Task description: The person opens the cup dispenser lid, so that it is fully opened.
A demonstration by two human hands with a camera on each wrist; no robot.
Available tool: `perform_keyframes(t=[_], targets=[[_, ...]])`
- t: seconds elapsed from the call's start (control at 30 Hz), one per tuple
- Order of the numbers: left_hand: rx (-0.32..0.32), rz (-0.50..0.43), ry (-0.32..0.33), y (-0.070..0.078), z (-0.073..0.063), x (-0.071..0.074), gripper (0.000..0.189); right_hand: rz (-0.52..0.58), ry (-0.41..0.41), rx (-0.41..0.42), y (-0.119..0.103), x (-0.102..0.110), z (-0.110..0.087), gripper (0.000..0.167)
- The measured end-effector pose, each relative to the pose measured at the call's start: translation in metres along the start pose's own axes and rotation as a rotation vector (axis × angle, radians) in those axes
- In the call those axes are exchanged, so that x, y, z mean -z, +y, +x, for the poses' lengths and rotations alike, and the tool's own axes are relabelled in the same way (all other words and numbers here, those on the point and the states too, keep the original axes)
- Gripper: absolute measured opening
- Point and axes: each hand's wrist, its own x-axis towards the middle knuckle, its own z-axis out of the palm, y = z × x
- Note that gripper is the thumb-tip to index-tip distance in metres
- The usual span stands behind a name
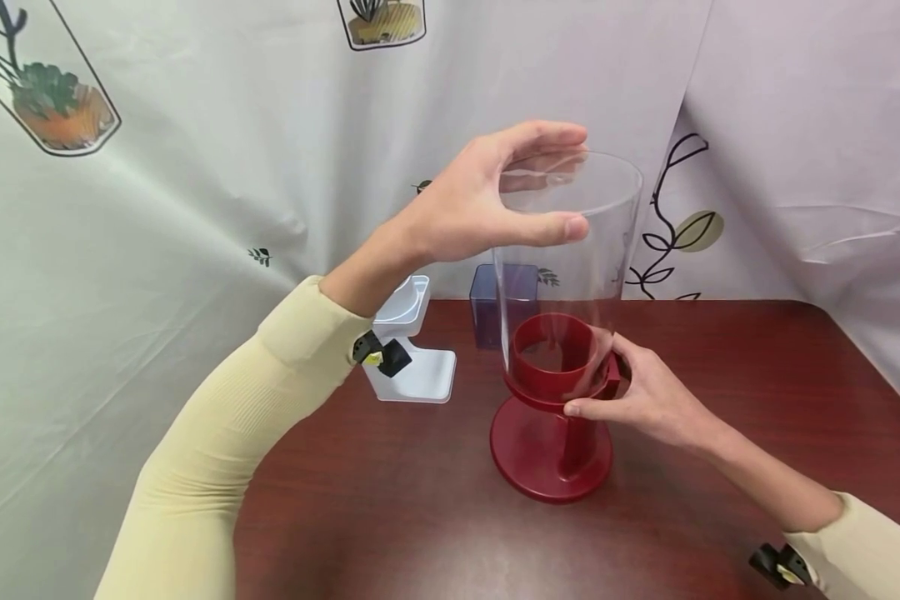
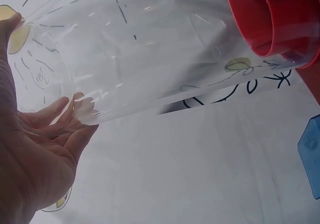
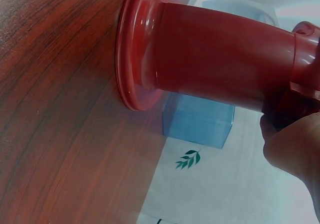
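A tall clear cylinder (image 1: 570, 267) stands upright in the round collar of a red stand (image 1: 521, 454), whose disc base rests on the table. My left hand (image 1: 483, 200) holds the cylinder near its upper rim, thumb on the near side and fingers round the far side. The left wrist view shows this hand (image 2: 42, 159) at the cylinder's rim. Lower down, my right hand (image 1: 656, 396) grips the stand's collar from the right, thumb in front. In the right wrist view only part of that hand (image 3: 297, 144) shows beside the stand's thick column (image 3: 220, 56).
Behind the stand, a blue see-through box (image 1: 487, 308) sits near the table's back edge. To the left is a white two-tier stand (image 1: 427, 375), partly hidden by my left arm. A pale printed curtain (image 1: 270, 125) hangs behind the dark red-brown table (image 1: 390, 500).
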Motion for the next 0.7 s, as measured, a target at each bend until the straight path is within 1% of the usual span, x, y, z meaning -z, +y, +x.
perform_keyframes(t=[0.13, 0.23, 0.33, 0.47, 0.53, 0.6, 0.7], targets=[[0.006, 0.0, 0.004, 0.0, 0.001, 0.002, 0.078, -0.002, 0.001, 0.007, 0.0, 0.0, 0.0, 0.076], [0.01, -0.025, 0.025, 0.0, 0.001, 0.008, 0.075, -0.002, 0.004, 0.018, 0.0, 0.001, 0.0, 0.072], [0.013, -0.044, 0.045, 0.0, 0.003, 0.014, 0.073, -0.007, 0.006, 0.03, 0.0, 0.0, 0.002, 0.072], [0.017, -0.027, 0.052, 0.001, 0.006, 0.021, 0.073, -0.009, 0.004, 0.031, 0.0, 0.0, 0.003, 0.073], [0.017, -0.015, 0.059, 0.002, 0.007, 0.023, 0.072, -0.009, 0.003, 0.027, 0.0, -0.001, 0.004, 0.071], [0.029, -0.023, 0.072, 0.004, 0.008, 0.026, 0.071, -0.014, 0.002, 0.025, 0.0, -0.002, 0.004, 0.074], [0.041, -0.03, 0.098, 0.008, 0.012, 0.032, 0.069, -0.018, 0.0, 0.028, 0.0, -0.002, 0.005, 0.081]])
